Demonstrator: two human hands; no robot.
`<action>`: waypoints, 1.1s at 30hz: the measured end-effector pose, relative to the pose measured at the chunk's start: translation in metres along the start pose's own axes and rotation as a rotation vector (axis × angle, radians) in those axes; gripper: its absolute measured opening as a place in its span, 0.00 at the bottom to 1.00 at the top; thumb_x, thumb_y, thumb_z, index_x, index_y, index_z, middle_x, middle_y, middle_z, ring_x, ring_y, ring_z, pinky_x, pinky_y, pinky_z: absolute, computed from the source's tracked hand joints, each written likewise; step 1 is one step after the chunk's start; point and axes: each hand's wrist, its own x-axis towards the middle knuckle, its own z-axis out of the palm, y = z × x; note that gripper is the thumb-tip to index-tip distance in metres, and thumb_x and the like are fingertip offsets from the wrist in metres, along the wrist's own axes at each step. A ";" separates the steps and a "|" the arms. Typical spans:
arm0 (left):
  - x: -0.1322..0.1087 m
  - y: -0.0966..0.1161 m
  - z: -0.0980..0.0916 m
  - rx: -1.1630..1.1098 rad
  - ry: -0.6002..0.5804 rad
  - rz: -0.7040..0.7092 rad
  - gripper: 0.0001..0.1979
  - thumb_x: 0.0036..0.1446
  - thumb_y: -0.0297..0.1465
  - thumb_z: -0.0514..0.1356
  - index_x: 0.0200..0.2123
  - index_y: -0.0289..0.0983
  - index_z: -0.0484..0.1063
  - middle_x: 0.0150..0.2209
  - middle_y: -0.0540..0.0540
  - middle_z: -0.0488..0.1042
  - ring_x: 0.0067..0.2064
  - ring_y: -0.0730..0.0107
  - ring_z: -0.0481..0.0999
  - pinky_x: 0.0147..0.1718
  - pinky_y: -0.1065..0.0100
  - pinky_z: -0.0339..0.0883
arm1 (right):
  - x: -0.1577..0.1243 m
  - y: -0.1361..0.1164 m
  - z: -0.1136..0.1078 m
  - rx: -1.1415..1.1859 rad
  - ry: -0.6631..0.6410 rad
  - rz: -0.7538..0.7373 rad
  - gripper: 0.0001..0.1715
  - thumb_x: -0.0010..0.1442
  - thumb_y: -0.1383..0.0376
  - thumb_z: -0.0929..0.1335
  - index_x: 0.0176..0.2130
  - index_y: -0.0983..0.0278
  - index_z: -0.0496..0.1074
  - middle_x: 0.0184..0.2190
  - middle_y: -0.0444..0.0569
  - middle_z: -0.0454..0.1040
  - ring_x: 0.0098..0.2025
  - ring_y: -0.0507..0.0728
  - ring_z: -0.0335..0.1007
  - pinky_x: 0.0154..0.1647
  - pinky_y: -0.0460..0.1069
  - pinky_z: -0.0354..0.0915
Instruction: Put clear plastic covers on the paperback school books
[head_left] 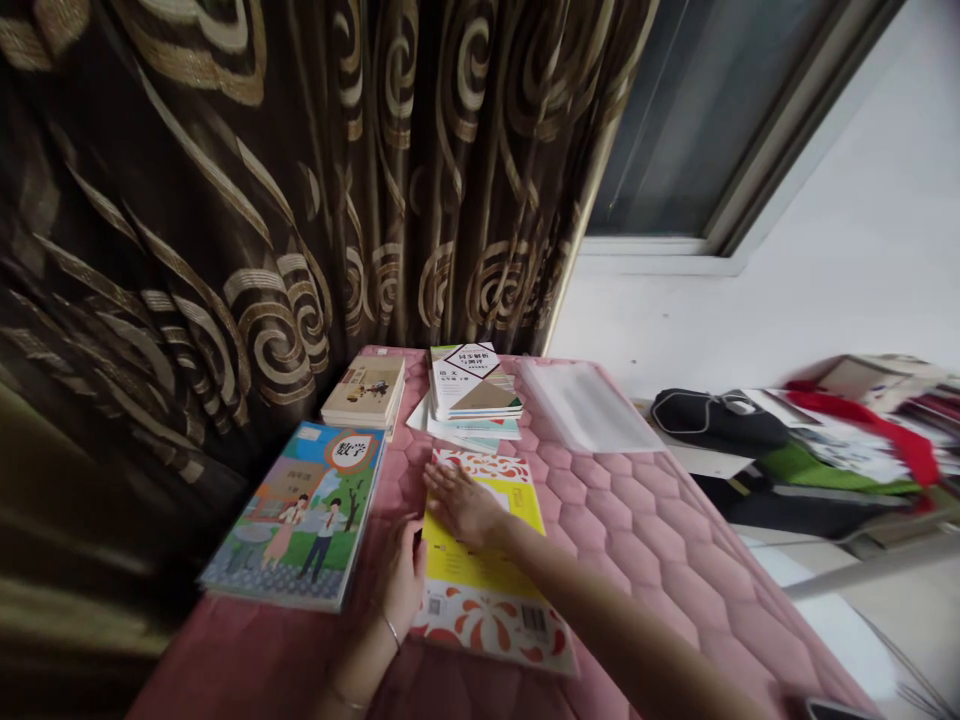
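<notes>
A book (pixel 491 612) with a yellow, white and red patterned cover lies on the pink quilted cover. My right hand (pixel 465 508) rests flat on its upper left part, fingers stretched out. At the book's left edge is my left hand (pixel 403 578), wearing a thin bracelet, its fingers closed against that edge; some of its fingertips are hidden. Left of it lies a maths textbook (pixel 300 520) with a blue and green cover showing two figures. Beyond the yellow book sits a stack of workbooks (pixel 469 385), and left of that a stack of tan books (pixel 365 392).
A clear plastic sheet or sleeve pile (pixel 589 408) lies at the back right of the pink quilted surface (pixel 645 540). A brown patterned curtain (pixel 420 180) hangs behind. At right are a black case (pixel 716 420) and a red cloth (pixel 870 430). A dark device corner (pixel 832 710) shows at the bottom.
</notes>
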 end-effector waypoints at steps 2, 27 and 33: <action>0.001 0.000 -0.001 -0.002 0.004 -0.006 0.12 0.56 0.28 0.51 0.41 0.39 0.71 0.46 0.39 0.75 0.50 0.59 0.74 0.50 0.55 0.70 | -0.024 -0.015 0.002 0.069 -0.016 -0.077 0.32 0.69 0.56 0.49 0.67 0.66 0.50 0.68 0.51 0.46 0.70 0.57 0.35 0.69 0.59 0.32; 0.071 0.063 0.023 0.554 -0.381 0.082 0.25 0.58 0.18 0.44 0.55 0.31 0.69 0.60 0.34 0.66 0.64 0.51 0.59 0.63 0.43 0.45 | -0.014 0.011 -0.010 0.097 0.236 0.472 0.33 0.69 0.58 0.47 0.64 0.71 0.55 0.67 0.57 0.50 0.69 0.59 0.38 0.68 0.58 0.42; 0.117 0.062 0.059 0.521 -0.425 0.106 0.25 0.59 0.26 0.51 0.61 0.35 0.62 0.63 0.36 0.61 0.65 0.51 0.57 0.63 0.43 0.41 | -0.011 0.020 -0.015 0.109 0.163 0.453 0.33 0.69 0.56 0.46 0.67 0.63 0.50 0.67 0.49 0.49 0.69 0.59 0.39 0.67 0.61 0.39</action>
